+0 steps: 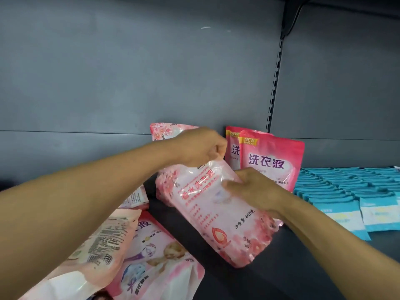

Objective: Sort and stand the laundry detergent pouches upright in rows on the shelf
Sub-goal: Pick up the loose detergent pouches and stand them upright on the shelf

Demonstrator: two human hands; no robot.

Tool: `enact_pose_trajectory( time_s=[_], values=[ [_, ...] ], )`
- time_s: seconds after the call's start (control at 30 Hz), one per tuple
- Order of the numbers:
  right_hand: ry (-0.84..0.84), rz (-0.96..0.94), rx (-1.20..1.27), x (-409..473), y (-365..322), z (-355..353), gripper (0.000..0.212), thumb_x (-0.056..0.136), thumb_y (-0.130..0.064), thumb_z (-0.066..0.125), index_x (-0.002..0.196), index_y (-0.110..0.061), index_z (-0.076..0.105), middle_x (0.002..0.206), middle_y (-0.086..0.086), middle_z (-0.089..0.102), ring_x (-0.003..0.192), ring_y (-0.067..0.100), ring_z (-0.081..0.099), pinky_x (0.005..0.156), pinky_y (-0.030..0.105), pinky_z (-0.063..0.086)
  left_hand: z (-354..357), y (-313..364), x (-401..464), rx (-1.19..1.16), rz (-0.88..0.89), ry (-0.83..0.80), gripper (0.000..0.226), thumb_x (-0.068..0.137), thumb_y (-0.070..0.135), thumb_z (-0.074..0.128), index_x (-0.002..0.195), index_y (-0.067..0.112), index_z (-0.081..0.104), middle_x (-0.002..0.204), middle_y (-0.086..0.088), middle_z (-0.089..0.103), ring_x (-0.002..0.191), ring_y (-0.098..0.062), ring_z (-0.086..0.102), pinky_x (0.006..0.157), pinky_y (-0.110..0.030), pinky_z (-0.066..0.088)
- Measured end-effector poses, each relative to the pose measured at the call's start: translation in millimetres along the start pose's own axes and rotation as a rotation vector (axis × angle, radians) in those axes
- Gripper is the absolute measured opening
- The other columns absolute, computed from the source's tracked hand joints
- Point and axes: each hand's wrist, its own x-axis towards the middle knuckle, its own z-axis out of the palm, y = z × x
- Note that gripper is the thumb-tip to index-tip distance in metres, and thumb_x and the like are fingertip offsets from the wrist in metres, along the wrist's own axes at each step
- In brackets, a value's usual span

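A pale pink floral detergent pouch [216, 213] leans tilted on the dark shelf [281, 267], its top toward the back wall. My left hand [201, 146] pinches its top edge. My right hand [253, 189] presses on its right side. Behind it another floral pouch [164, 131] stands upright against the back panel. To the right, two deeper pink pouches [272, 161] stand upright, one in front of the other. At the lower left several more pouches [155, 256] lie flat in a loose pile, partly hidden by my left arm.
Rows of flat blue and white sachets [350, 191] cover the shelf at the right. The grey back panel [129, 72] and a slotted upright post [273, 83] close the space behind. Bare shelf shows in front of the tilted pouch.
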Motion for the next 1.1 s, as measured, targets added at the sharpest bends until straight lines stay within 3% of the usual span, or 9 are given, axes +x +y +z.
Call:
enact_pose_trajectory(
  time_s=[0.07,0.17,0.3,0.47,0.57,0.73,0.9,1.03,1.1],
  values=[
    [0.204,0.002,0.049,4.8,-0.7,7.1,0.028,0.096,-0.025,0.049,0.09,-0.008,0.071,0.089,0.015,0.073,0.078,0.031,0.07,0.073,0.04,0.056,-11.8,11.8,10.0,0.079,0.033,0.078,0.013,0.087,0.012,0.057,0.085,0.019,0.067,0.062,0.016,0.053,0.062,-0.006,0.05,0.063,-0.024,0.035],
    [0.497,-0.06,0.165,15.9,3.4,21.8,0.028,0.097,-0.022,0.047,0.093,-0.007,0.07,0.087,0.012,0.072,0.078,0.027,0.068,0.072,0.038,0.057,-18.3,17.8,22.3,0.159,0.106,0.2,0.013,0.083,0.015,0.061,0.089,0.022,0.07,0.085,0.008,0.064,0.09,-0.017,0.056,0.076,-0.029,0.042],
    [0.685,-0.072,0.369,32.0,15.5,45.2,0.022,0.098,-0.02,0.046,0.091,-0.013,0.066,0.087,0.006,0.07,0.08,0.021,0.065,0.079,0.045,0.056,-18.4,6.7,18.2,0.202,0.153,0.283,0.04,0.081,0.003,0.058,0.116,0.024,0.06,0.117,0.001,0.056,0.112,-0.02,0.046,0.092,-0.037,0.04],
    [0.766,-0.137,0.479,34.2,29.7,66.9,0.022,0.099,-0.02,0.043,0.111,-0.028,0.06,0.102,-0.008,0.067,0.1,0.012,0.063,0.094,0.039,0.051,-16.0,-33.7,-25.1,0.225,-0.008,0.181,0.052,0.082,-0.001,0.056,0.127,0.024,0.05,0.132,0.0,0.046,0.122,-0.021,0.042,0.099,-0.038,0.039],
    [0.756,-0.151,0.435,32.5,34.3,67.7,0.03,0.1,-0.02,0.041,0.125,-0.019,0.057,0.111,-0.005,0.067,0.105,0.012,0.062,0.096,0.04,0.05,-7.3,-61.9,-56.6,0.197,-0.143,0.103,0.045,0.086,0.008,0.06,0.127,0.025,0.051,0.137,0.002,0.044,0.128,-0.019,0.04,0.103,-0.034,0.037],
    [0.692,-0.114,0.259,24.9,38.6,66.0,0.032,0.1,-0.019,0.04,0.129,-0.013,0.051,0.116,0.003,0.065,0.106,0.021,0.061,0.095,0.044,0.05,8.0,-83.6,-93.4,0.1,-0.244,0.017,0.043,0.087,0.013,0.062,0.126,0.024,0.051,0.137,0.002,0.046,0.127,-0.018,0.042,0.106,-0.033,0.035],
    [0.672,-0.057,0.131,10.8,27.1,64.8,0.042,0.094,-0.013,0.052,0.133,-0.007,0.037,0.129,0.008,0.052,0.118,0.025,0.054,0.092,0.032,0.046,14.2,-88.0,-110.2,0.083,-0.273,-0.022,0.043,0.086,0.02,0.064,0.127,0.026,0.05,0.132,0.002,0.05,0.124,-0.018,0.045,0.103,-0.04,0.039],
    [0.868,-0.324,-0.008,-25.7,-1.7,70.9,0.061,0.083,-0.002,0.064,0.135,-0.008,0.033,0.136,0.006,0.035,0.124,0.012,0.039,0.104,0.021,0.033,13.0,-98.8,-122.9,0.077,-0.306,-0.053,0.045,0.086,0.02,0.063,0.129,0.025,0.048,0.134,0.002,0.05,0.123,-0.018,0.046,0.102,-0.039,0.04],
    [0.793,-0.498,-0.126,-36.0,-16.0,79.5,0.053,0.08,0.004,0.065,0.126,-0.009,0.044,0.129,0.004,0.041,0.119,0.006,0.042,0.101,0.011,0.031,12.1,-108.0,-131.6,0.079,-0.345,-0.099,0.047,0.087,0.019,0.062,0.131,0.022,0.047,0.136,0.001,0.049,0.124,-0.018,0.046,0.104,-0.037,0.039]
  ],
)
